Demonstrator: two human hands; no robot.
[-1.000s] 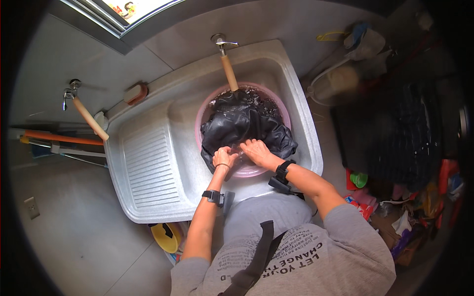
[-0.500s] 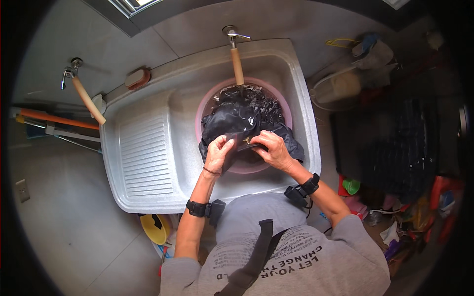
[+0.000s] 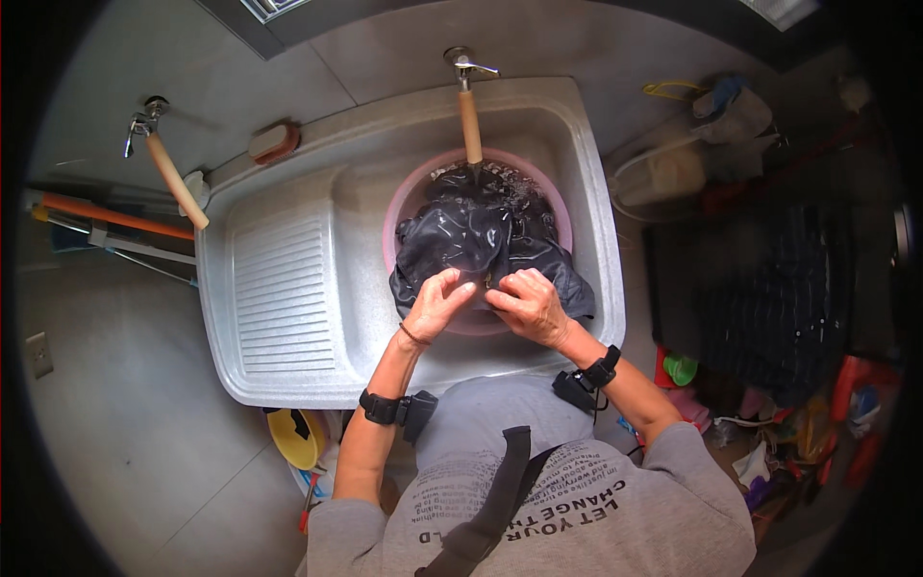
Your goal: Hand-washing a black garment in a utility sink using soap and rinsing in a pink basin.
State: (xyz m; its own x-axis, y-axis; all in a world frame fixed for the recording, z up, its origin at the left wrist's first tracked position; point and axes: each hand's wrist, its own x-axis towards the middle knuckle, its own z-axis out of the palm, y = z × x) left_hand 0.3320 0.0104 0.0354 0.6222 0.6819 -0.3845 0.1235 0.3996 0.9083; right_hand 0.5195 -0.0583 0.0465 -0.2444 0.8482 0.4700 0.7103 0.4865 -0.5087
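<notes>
The black cloth [image 3: 452, 236] lies just beyond both hands in the pink basin [image 3: 395, 202], apparently set under the hose [image 3: 470, 130] to catch water, while left hand [image 3: 439, 304] and right hand [image 3: 535, 306] curl at its near edge, whether gripping it I cannot tell.

Light from top window [image 3: 274, 8]; glints on black cloth [image 3: 460, 236]; right side dim; rim black, edges bent

Black cloth [image 3: 450, 238] — apparently lower near left hand [image 3: 437, 306].
</notes>
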